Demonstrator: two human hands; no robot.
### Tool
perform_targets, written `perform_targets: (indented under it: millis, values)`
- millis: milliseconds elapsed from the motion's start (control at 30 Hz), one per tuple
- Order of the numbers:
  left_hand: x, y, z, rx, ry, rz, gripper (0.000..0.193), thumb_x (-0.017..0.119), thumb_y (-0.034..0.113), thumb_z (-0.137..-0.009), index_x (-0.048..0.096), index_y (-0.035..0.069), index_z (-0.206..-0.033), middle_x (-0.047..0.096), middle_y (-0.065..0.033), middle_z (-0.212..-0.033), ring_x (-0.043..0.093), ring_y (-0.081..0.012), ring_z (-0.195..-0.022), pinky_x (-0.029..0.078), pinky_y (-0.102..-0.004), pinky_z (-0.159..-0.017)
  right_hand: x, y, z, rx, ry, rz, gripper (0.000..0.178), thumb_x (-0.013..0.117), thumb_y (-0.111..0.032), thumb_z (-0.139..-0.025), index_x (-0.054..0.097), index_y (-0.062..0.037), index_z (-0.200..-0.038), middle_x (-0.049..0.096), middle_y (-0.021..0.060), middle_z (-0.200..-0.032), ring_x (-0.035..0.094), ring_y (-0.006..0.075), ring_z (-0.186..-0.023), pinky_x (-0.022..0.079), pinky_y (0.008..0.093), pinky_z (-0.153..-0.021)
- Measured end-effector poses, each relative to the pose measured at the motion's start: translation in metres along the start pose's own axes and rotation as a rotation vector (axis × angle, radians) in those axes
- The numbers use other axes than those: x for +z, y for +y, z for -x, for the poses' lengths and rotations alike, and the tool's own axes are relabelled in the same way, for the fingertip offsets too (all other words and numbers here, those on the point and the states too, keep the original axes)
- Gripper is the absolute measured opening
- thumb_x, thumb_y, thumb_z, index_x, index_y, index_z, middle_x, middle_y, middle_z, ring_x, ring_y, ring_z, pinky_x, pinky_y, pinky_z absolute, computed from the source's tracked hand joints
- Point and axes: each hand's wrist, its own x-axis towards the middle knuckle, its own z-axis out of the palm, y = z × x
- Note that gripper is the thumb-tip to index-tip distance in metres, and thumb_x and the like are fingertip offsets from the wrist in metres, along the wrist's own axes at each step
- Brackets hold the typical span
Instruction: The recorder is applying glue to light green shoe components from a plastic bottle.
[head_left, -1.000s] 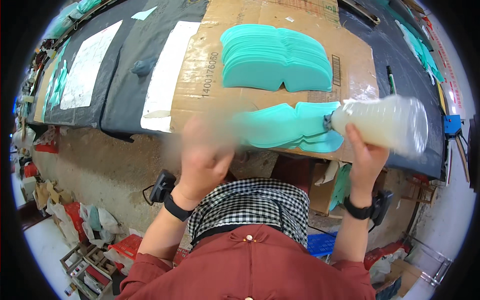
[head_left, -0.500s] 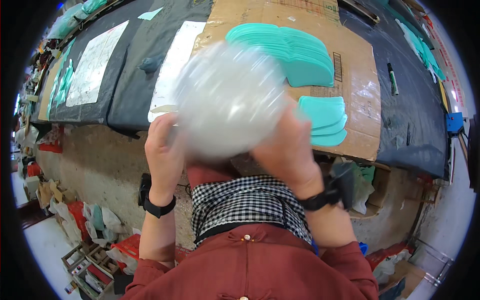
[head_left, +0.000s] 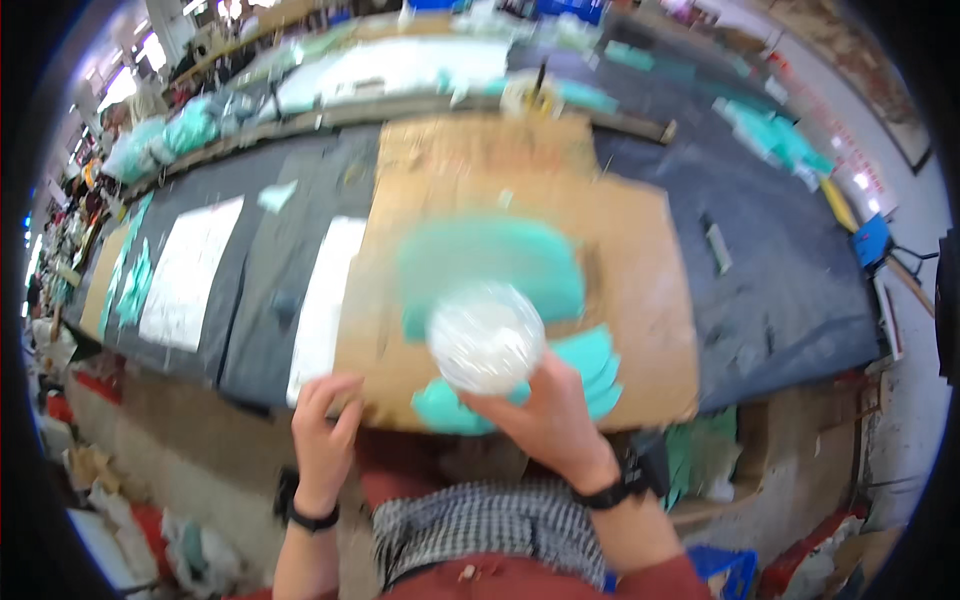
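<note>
My right hand (head_left: 550, 415) grips a round, whitish thing (head_left: 485, 340) with a shiny, clear plastic-like surface, thumb and fingers at its lower right side. Its exact kind cannot be made out. It is above the cardboard sheet (head_left: 640, 300), in front of a fanned stack of turquoise cut pieces (head_left: 490, 255), which is smeared by motion. Beside and partly behind my right hand lie smaller turquoise pieces (head_left: 590, 365). My left hand (head_left: 325, 420) holds nothing; its fingers are loosely bent and apart at the table's front edge, near a white paper sheet (head_left: 330, 300).
A dark-covered table (head_left: 790, 310) carries another white sheet (head_left: 192, 275) and turquoise scraps (head_left: 135, 285) at left. A marker-like stick (head_left: 717, 248) lies at right. Behind runs a long bar (head_left: 640, 127). Under the table, at right, stands an open cardboard box (head_left: 755, 455).
The whitish thing has moved away from my head, down toward the cardboard. My left hand is now apart from it. My view has tilted up, showing more of the table's far side.
</note>
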Motion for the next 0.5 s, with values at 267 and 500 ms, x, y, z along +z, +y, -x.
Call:
perform_targets:
  millis: [267, 500]
  values:
    - [0.035, -0.005, -0.033, 0.011, -0.082, -0.047, 0.027, 0.078, 0.011, -0.084, 0.073, 0.003, -0.11, 0.067, -0.0149, -0.112, 0.061, -0.0355, -0.11, 0.049, -0.0445, -0.098, -0.102, 0.05, 0.03, 0.485, 0.527, 0.031, 0.042, 0.087, -0.021, -0.084, 0.074, -0.0062, -0.122, 0.079, 0.0122, -0.11, 0.076, 0.0262, -0.103, 0.057, 0.039, -0.088]
    - [0.091, 0.02, -0.074, 0.098, -0.066, -0.143, 0.066, 0.086, 0.021, -0.08, 0.059, 0.004, -0.138, 0.064, -0.0196, -0.118, 0.059, -0.039, -0.113, 0.048, -0.0486, -0.099, -0.064, 0.019, 0.05, 0.201, 0.291, -0.13, 0.046, 0.087, -0.019, -0.084, 0.073, -0.0049, -0.126, 0.077, 0.0136, -0.122, 0.074, 0.0284, -0.109, 0.057, 0.042, -0.09]
